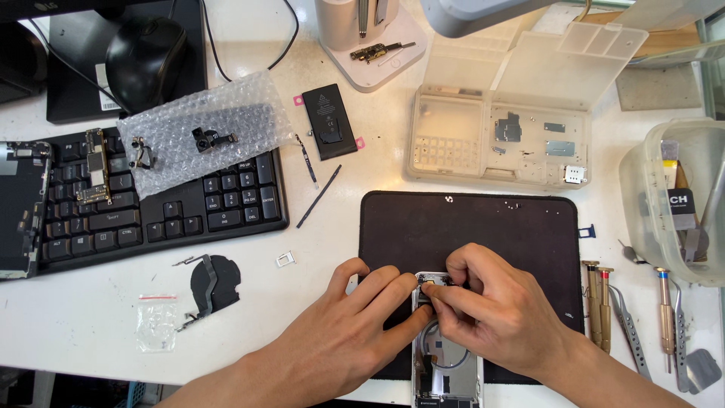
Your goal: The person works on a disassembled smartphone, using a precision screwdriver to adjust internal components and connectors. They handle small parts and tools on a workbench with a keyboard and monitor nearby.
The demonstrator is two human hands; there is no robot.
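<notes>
Both hands curl over the top end of an opened phone lying on the near edge of a black mat. The left hand and right hand meet fingertip to fingertip, pinching a small part inside the phone's upper corner.

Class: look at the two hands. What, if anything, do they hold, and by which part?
Both the left hand and right hand pinch the top end of an opened phone shell lying on the black mat.
</notes>
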